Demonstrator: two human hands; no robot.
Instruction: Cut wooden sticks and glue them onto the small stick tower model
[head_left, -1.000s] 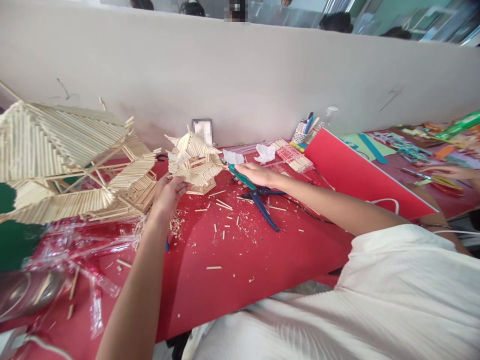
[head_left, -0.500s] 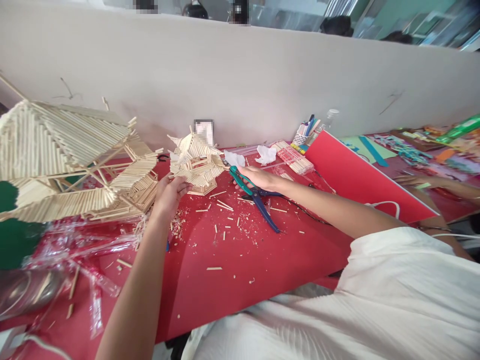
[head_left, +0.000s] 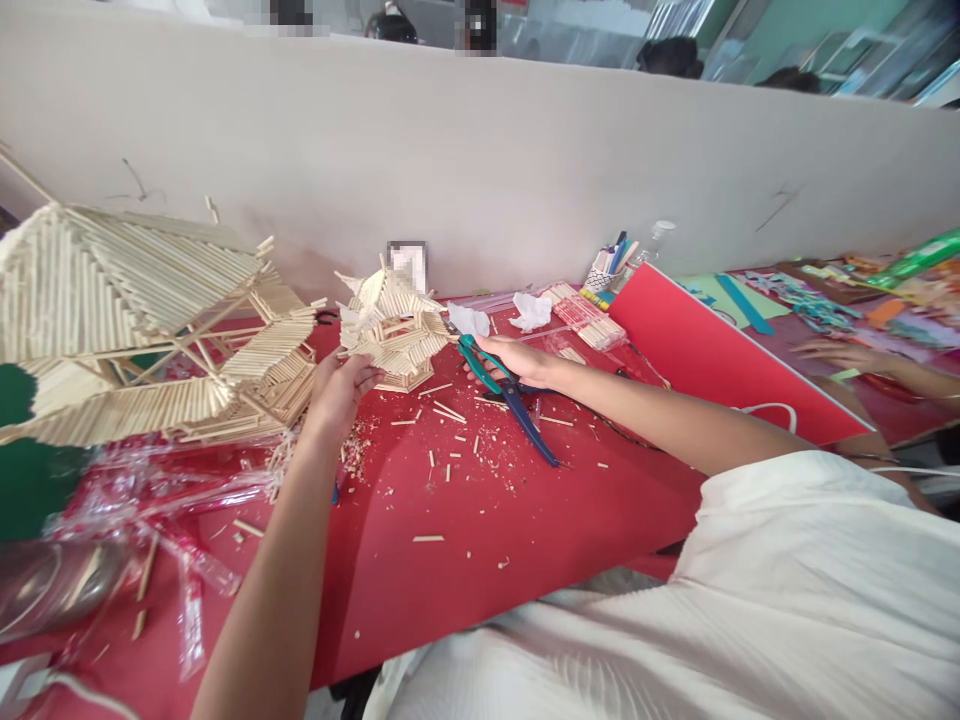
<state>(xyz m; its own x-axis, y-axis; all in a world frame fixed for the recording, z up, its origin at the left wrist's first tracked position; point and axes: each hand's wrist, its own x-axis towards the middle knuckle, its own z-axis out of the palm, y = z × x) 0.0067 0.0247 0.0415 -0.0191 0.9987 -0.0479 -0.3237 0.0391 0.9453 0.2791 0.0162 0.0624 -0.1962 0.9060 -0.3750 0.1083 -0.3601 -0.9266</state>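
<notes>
The small model house [head_left: 401, 345], made of pale wooden sticks with tiered roofs, stands on the red tabletop in the middle of the head view. My left hand [head_left: 345, 385] grips its near left side, fingers curled at the lower roof edge. In my right hand [head_left: 506, 358] is a pair of pliers [head_left: 517, 405] with green and dark blue handles. Their metal nose reaches the right edge of the small house's roof; whether the jaws close on a stick there is too small to tell.
A larger stick house [head_left: 150, 290] stands at left, above clear plastic wrappers [head_left: 195, 500]. Stick offcuts [head_left: 450, 410] and crumbs litter the red table [head_left: 450, 610]. Behind are crumpled tissues [head_left: 531, 312], packed sticks [head_left: 589, 318] and a pen cup [head_left: 604, 272]. Another person's hand [head_left: 836, 350] is at right.
Both of my hands, the pliers and the small house stay almost in place. The other person's hand at the far right has shifted slightly.
</notes>
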